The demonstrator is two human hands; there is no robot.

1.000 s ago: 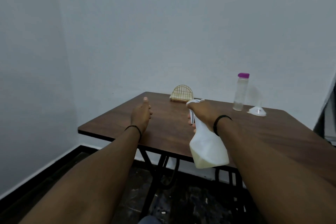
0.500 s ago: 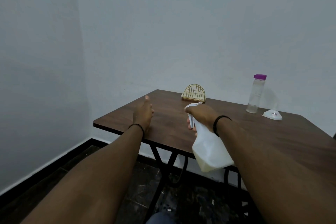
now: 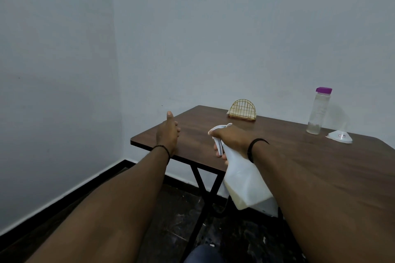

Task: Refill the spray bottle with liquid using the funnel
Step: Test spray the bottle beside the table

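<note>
right hand gripping white spray bottle, left hand empty

Matt dark wood-grain tabletop; opaque white plastic spray bottle; clear plastic bottle; gold wire rack

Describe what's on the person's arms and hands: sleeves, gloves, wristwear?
Both forearms are bare, no sleeves in view, no gloves. The left hand has a thin dark beaded bracelet at the wrist. The right hand has a plain black band around the wrist. No rings or watch can be seen.
</note>
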